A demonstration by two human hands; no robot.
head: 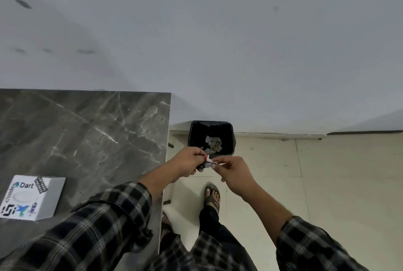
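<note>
A small crumpled wrapper (pixel 207 162), white with red and dark parts, is pinched between both of my hands. My left hand (pixel 188 162) grips its left end and my right hand (pixel 234 173) pinches its right end. Both hands hover just in front of a black waste bin (pixel 233 139) that stands on the floor against the wall. The bin has a dark liner and holds several crumpled paper scraps (pixel 212 144).
A grey marble-patterned table (pixel 82 135) fills the left side, its right edge beside my left forearm. A white sticker-covered laptop (pixel 32 197) lies at its near left. My sandalled foot (pixel 212 196) stands on the pale tiled floor (pixel 327 172). A plain wall rises behind.
</note>
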